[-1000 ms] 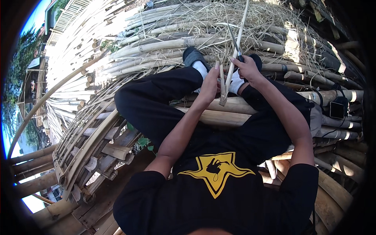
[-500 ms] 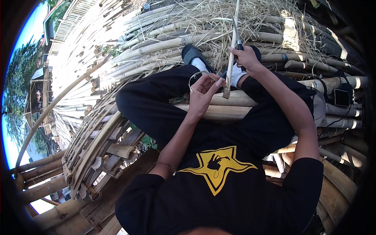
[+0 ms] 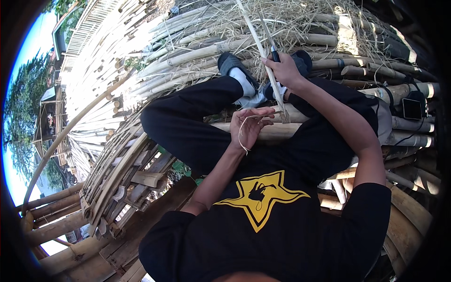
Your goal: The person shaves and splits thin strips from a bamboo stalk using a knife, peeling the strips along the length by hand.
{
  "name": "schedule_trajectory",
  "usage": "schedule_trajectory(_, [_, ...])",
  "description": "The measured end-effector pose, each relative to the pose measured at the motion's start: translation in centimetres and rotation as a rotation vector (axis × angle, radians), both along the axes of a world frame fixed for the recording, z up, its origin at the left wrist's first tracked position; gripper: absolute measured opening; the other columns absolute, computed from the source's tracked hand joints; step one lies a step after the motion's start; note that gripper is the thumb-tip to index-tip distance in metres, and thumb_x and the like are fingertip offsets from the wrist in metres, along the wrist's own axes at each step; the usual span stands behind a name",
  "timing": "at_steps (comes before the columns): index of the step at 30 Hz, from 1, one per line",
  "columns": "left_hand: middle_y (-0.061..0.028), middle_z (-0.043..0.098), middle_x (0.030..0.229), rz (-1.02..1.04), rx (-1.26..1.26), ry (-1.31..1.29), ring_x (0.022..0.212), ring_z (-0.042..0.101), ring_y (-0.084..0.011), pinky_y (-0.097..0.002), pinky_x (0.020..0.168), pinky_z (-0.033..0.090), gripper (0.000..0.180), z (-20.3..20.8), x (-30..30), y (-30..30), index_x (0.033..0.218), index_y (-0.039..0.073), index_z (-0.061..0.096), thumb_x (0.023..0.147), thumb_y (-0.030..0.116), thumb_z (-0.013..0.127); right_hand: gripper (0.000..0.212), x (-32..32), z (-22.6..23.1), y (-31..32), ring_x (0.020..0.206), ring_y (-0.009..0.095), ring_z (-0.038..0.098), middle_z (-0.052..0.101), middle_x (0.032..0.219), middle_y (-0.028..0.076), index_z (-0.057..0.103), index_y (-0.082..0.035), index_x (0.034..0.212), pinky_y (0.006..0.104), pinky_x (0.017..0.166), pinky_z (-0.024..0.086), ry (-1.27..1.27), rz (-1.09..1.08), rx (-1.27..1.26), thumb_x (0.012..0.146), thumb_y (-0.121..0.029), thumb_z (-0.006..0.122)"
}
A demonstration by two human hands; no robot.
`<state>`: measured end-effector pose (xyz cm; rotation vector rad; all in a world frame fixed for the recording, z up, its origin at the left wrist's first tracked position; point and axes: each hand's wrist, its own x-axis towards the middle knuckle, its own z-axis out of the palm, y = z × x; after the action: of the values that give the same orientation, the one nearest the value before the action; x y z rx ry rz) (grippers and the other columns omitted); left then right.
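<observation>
My right hand [image 3: 285,71] is closed around a knife [image 3: 274,52] with a dark handle, its thin blade directed away from me. The same hand also steadies a long pale bamboo strip [image 3: 256,38], which slants from the far straw down to my lap. Near the strip's lower end, my left hand [image 3: 249,126] is turned palm up with its fingers stretched out. A thin curled bamboo shaving [image 3: 241,133] lies across the left fingers and hangs beside the palm; it seems to join the strip's near end.
Bamboo poles [image 3: 206,50] form the surface ahead, strewn with straw-like shavings [image 3: 300,26]. Split bamboo slats [image 3: 117,176] are piled at the left. My crossed legs [image 3: 188,120] frame the work. At the right, a small black device [image 3: 412,109] with a cable rests on poles.
My left hand has opened from a pinch near the strip and moved slightly nearer me. The strip's far end and the knife have tilted to the left.
</observation>
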<state>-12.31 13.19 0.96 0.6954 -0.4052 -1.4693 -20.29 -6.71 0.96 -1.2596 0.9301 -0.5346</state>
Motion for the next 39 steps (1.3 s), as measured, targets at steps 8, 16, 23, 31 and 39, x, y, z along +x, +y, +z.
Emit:
schedule_trajectory(8, [-0.0168, 0.057, 0.109, -0.134, 0.312, 0.476, 0.105, 0.052, -0.0296, -0.0447, 0.092, 0.041, 0.040, -1.1, -0.5, -1.4, 0.102, 0.006, 0.061, 0.091, 0.041, 0.047, 0.024, 0.0, -1.4, 0.1, 0.054, 0.013, 0.057, 0.058, 0.060, 0.005, 0.056, -0.003, 0.073, 0.0307, 0.051, 0.044, 0.071, -0.039, -0.069, 0.085, -0.023, 0.061])
schedule_trajectory(16, [-0.0168, 0.054, 0.101, -0.534, 0.190, 0.608, 0.104, 0.057, -0.0361, -0.0492, 0.105, 0.030, 0.079, 2.5, -1.8, -3.0, 0.132, -0.004, 0.032, 0.081, 0.055, 0.046, 0.025, -0.4, -0.7, 0.0, 0.057, 0.014, 0.055, 0.056, 0.061, 0.005, 0.056, -0.002, 0.073, 0.0324, 0.053, 0.042, 0.075, -0.096, -0.005, 0.085, -0.024, 0.060])
schedule_trajectory(23, [-0.0111, 0.055, 0.086, -0.475, 0.175, 0.592, 0.086, 0.061, -0.0290, -0.0468, 0.106, 0.033, 0.059, 0.9, -1.2, -2.5, 0.113, -0.004, 0.047, 0.082, 0.047, 0.049, 0.028, -0.2, -0.9, -0.8, 0.045, 0.012, 0.049, 0.052, 0.055, 0.002, 0.055, -0.003, 0.070, 0.0303, 0.043, 0.038, -0.023, -0.087, 0.086, 0.086, -0.025, 0.060])
schedule_trajectory(31, [-0.0085, 0.059, 0.078, -0.408, 0.125, 0.104, 0.071, 0.061, -0.0239, -0.0468, 0.104, 0.033, 0.040, 1.0, -0.1, -2.8, 0.106, 0.000, 0.048, 0.083, 0.033, 0.054, 0.029, -0.7, -0.7, -2.0, 0.044, 0.011, 0.048, 0.049, 0.054, 0.001, 0.055, -0.003, 0.068, 0.0289, 0.040, 0.039, -0.053, -0.105, 0.014, 0.087, -0.025, 0.060])
schedule_trajectory(39, [-0.0110, 0.059, 0.080, -0.372, 0.072, 0.052, 0.080, 0.065, -0.0259, -0.0447, 0.101, 0.039, 0.028, 1.7, -0.9, -2.9, 0.108, 0.000, 0.045, 0.089, 0.019, 0.053, 0.028, -0.6, -0.7, -2.3, 0.036, 0.005, 0.034, 0.041, 0.049, -0.004, 0.050, -0.007, 0.065, 0.0229, 0.034, 0.025, -0.115, -0.190, 0.070, 0.088, -0.021, 0.060])
